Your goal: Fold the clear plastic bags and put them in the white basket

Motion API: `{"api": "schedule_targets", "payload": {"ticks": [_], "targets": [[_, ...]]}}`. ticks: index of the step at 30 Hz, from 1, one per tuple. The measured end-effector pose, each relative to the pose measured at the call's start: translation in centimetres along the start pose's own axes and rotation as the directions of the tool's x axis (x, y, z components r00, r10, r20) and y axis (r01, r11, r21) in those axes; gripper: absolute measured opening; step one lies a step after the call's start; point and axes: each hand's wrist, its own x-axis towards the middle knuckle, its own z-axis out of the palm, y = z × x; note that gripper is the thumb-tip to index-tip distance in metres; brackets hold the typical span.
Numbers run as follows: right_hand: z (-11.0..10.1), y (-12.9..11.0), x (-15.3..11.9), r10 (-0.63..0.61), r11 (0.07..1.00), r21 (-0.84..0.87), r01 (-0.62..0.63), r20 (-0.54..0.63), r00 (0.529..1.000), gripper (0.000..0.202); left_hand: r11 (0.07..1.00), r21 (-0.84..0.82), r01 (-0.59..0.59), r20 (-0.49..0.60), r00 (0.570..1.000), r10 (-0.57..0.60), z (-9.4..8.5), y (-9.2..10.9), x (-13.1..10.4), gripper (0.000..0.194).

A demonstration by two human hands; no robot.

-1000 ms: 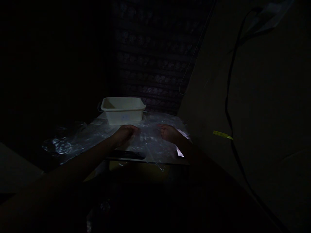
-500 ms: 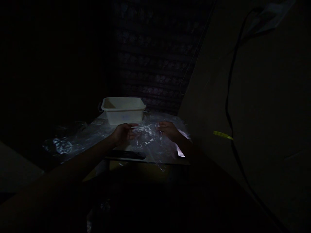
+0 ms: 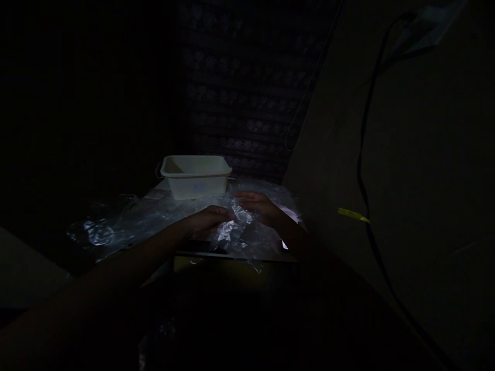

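Observation:
The scene is very dark. My left hand (image 3: 209,218) is closed on a crumpled clear plastic bag (image 3: 242,214), its thumb pressed on the near left part. My right hand (image 3: 261,206) is at the bag's right side, its fingers stretched out to the left and somewhat apart, touching the plastic. Shiny folds of the bag hang down between both hands towards the table's front edge. More clear plastic sheeting (image 3: 143,221) lies spread over the table to the left and behind my hands.
A white rectangular tub (image 3: 199,186) with a side handle stands behind my left hand. On the right, a dark cable (image 3: 363,154) with a yellow tag (image 3: 353,214) hangs along the wall. A bright pale object (image 3: 285,244) shows beside my right forearm. Patterned cloth (image 3: 247,123) hangs behind.
The bag edge that was stretched between my hands is now bunched. My left hand has moved right and slightly nearer; my right hand has shifted left, and its fingers have straightened.

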Motion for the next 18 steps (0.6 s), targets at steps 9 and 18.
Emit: {"api": "schedule_targets", "payload": {"ticks": [9, 18], "targets": [[0.0, 2.1, 0.6, 0.101, 0.972, 0.211, -0.102, 0.015, 0.995, 0.015, 0.978, -0.018, -0.21, -0.237, 0.951, 0.199, -0.3, 0.0, 0.7, 0.012], [-0.1, 2.1, 0.4, 0.001, 0.997, 0.083, 0.011, -0.144, 0.99, 0.018, 0.987, 0.077, -0.137, -0.227, 0.962, 0.152, -0.5, -0.6, 0.8, 0.012]]}}
